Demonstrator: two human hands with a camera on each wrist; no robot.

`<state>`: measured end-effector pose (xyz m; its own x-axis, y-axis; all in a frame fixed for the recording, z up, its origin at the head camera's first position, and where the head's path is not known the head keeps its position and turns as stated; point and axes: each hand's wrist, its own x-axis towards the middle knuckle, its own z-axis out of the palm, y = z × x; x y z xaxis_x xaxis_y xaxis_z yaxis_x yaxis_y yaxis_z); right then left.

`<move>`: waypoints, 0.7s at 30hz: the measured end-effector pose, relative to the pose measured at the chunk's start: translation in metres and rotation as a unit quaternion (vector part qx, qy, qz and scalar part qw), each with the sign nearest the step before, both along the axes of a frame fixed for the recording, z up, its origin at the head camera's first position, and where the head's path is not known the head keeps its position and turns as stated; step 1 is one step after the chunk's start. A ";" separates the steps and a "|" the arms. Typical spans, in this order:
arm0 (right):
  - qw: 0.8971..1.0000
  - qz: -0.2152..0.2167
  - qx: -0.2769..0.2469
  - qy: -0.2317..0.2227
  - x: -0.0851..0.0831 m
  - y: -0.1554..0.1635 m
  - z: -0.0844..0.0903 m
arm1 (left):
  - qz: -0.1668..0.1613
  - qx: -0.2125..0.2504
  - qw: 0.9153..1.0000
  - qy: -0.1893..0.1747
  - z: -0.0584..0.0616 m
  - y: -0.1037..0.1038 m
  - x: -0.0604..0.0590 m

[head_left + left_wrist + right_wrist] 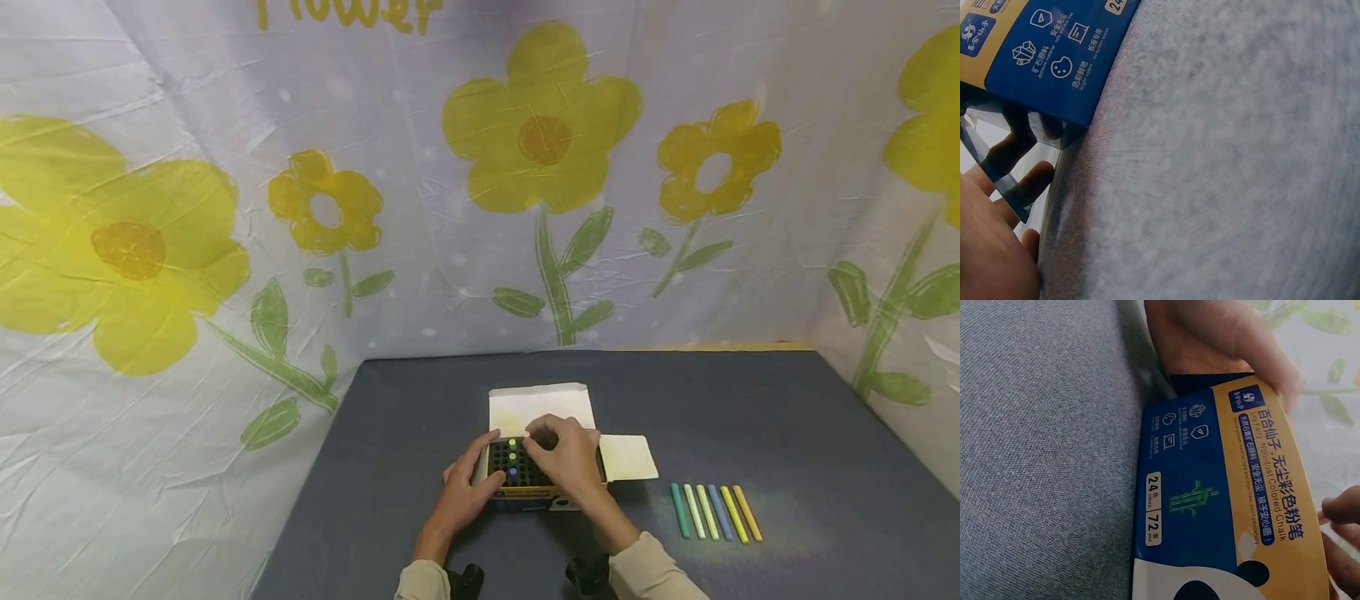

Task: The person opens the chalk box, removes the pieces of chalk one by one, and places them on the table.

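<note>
1. Left hand (461, 493): clamped on the left end of the chalk box (517, 493), thumb on the near corner, index finger reaching the far one.
2. Box: blue and yellow, mid-table, white lid (536, 406) folded open to the far side; two yellow-green ends and one blue show in a column in its black holder (534, 477).
3. Right hand (570, 458): bent over the box, thumb and index together, pinching what looks like a pale pink stick (1324, 520); it hides much of the holder.
4. White side flap (630, 457): sticks out right.
5. Chalk row (707, 512): six sticks, teal, two pale yellow-green, blue, yellow, orange, side by side on the dark table (420, 400).
</note>
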<state>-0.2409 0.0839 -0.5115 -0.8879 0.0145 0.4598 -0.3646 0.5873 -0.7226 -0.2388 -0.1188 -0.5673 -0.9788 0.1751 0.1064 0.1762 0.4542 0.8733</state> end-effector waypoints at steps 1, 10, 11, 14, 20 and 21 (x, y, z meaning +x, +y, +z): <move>1.000 0.003 -0.003 -0.001 -0.001 0.000 0.000 | 0.000 0.000 1.000 0.000 0.000 0.000 0.000; 0.995 0.038 -0.044 0.078 -0.004 0.006 0.006 | -0.001 -0.004 1.000 -0.002 -0.002 0.001 0.000; 0.994 0.041 -0.043 0.089 -0.005 0.008 0.007 | -0.001 -0.003 1.000 -0.003 -0.003 0.001 0.000; 0.991 0.057 -0.048 0.112 -0.007 0.014 0.010 | -0.002 -0.004 1.000 -0.005 -0.003 0.001 -0.001; 0.986 0.099 -0.063 0.115 -0.008 0.028 0.015 | -0.007 -0.004 1.000 0.001 0.000 0.001 0.000; 0.986 0.106 -0.068 0.110 -0.008 0.030 0.015 | -0.005 -0.004 1.000 0.000 0.000 0.001 0.000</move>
